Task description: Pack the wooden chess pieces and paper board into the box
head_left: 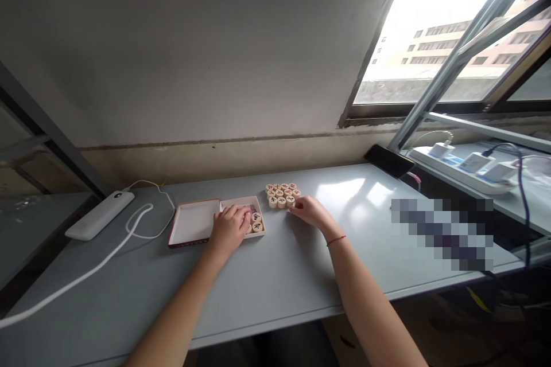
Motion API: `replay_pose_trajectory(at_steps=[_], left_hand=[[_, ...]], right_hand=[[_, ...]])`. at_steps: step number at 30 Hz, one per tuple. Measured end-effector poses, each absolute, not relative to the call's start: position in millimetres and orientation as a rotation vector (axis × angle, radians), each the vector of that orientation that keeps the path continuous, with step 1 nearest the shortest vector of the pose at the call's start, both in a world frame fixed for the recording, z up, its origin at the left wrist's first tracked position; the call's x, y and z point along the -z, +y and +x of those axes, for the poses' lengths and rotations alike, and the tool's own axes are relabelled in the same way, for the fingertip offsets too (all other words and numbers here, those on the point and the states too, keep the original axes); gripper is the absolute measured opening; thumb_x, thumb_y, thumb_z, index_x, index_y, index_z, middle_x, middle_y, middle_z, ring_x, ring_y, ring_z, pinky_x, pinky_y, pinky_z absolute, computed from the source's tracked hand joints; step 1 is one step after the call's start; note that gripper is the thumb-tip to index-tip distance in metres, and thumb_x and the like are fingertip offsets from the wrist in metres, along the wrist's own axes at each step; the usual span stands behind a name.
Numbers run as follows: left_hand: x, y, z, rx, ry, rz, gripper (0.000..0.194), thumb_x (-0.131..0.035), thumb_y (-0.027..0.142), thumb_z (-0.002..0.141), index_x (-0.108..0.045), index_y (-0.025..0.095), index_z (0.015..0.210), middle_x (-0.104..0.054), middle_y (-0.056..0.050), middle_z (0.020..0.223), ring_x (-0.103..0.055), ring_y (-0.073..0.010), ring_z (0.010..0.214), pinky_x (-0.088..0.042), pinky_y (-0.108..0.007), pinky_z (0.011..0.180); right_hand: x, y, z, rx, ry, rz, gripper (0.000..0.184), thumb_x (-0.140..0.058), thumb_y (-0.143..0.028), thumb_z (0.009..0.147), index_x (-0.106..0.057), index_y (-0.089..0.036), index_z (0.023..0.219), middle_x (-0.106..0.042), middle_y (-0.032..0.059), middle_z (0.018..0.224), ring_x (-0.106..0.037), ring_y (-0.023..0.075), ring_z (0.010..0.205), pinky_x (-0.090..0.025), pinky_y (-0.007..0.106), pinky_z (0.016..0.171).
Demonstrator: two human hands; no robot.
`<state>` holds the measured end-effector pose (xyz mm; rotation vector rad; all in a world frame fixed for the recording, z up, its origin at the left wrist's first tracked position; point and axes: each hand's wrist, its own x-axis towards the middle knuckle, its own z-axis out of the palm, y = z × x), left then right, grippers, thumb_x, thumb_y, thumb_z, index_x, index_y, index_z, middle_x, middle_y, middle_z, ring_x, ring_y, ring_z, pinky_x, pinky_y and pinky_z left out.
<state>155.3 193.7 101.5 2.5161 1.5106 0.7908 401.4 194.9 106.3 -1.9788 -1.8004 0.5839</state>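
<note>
My left hand [232, 223] lies over the white tray of an open box [263, 234], its fingers slightly bent and apart above the pieces inside. Round wooden Chinese chess pieces [257, 226] with black characters show beside its fingertips; my hand covers the rest. To the right of the box, several Chinese chess pieces [279, 194] stand in close rows on the table, red characters at the back and black ones in front. At the right end of the front row, my right hand [310, 211] is closed in a pinch, touching down near the table. What its fingertips hold is hidden.
The box lid [193, 222] lies open on the left of the grey table [267, 292]. Further left are a white power strip [101, 215] and its cable [99, 266]. A dark flat object [387, 160] leans at the back right, near another power strip [465, 169] with chargers.
</note>
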Motion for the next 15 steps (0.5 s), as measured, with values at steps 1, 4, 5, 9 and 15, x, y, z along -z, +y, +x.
replay_pose_trajectory(at_steps=[1, 4, 5, 9, 15], left_hand=[[-102, 193, 155, -0.783, 1.512, 2.553, 0.025, -0.042, 0.024, 0.089, -0.067, 0.023, 0.092, -0.068, -0.004, 0.093, -0.061, -0.0204, 0.091, -0.04, -0.034, 0.081], [-103, 192, 154, -0.775, 1.513, 2.628, 0.025, -0.044, 0.021, 0.086, -0.069, 0.023, 0.089, -0.068, -0.006, 0.09, -0.06, -0.0218, 0.089, -0.039, -0.037, 0.08], [-102, 191, 155, -0.77, 1.52, 2.639, 0.024, -0.045, 0.021, 0.086, -0.069, 0.023, 0.089, -0.068, -0.006, 0.091, -0.059, -0.0224, 0.089, -0.039, -0.038, 0.08], [-99, 192, 161, -0.686, 1.541, 2.706, 0.027, -0.043, 0.024, 0.089, -0.069, 0.023, 0.085, -0.068, -0.007, 0.092, -0.057, -0.0228, 0.089, -0.038, -0.039, 0.081], [-98, 195, 174, -0.566, 1.556, 2.722, 0.03, -0.04, 0.031, 0.093, -0.066, 0.019, 0.084, -0.068, -0.008, 0.092, -0.058, -0.0239, 0.089, -0.038, -0.039, 0.078]], right_hand=[[-107, 194, 398, -0.645, -1.832, -1.905, 0.024, -0.052, -0.024, 0.072, -0.038, -0.019, 0.053, -0.036, -0.0044, 0.051, -0.03, 0.0087, 0.05, -0.021, 0.023, 0.047], [-108, 190, 382, -0.855, -1.946, -1.561, 0.013, -0.057, -0.031, 0.074, -0.055, -0.018, 0.074, -0.045, -0.0042, 0.06, -0.038, 0.0089, 0.054, -0.028, 0.022, 0.049], [-107, 189, 376, -0.897, -1.982, -1.465, 0.023, -0.061, -0.035, 0.073, -0.058, -0.019, 0.089, -0.05, -0.0037, 0.066, -0.041, 0.0093, 0.056, -0.031, 0.021, 0.051], [-99, 187, 357, -0.898, -2.113, -1.358, 0.071, -0.075, -0.044, 0.062, -0.047, -0.024, 0.124, -0.059, 0.0006, 0.088, -0.049, 0.0121, 0.065, -0.04, 0.025, 0.061], [-88, 191, 356, -0.799, -2.146, -1.308, 0.062, -0.074, -0.04, 0.065, -0.049, -0.025, 0.12, -0.061, 0.0026, 0.103, -0.05, 0.0142, 0.071, -0.044, 0.03, 0.065]])
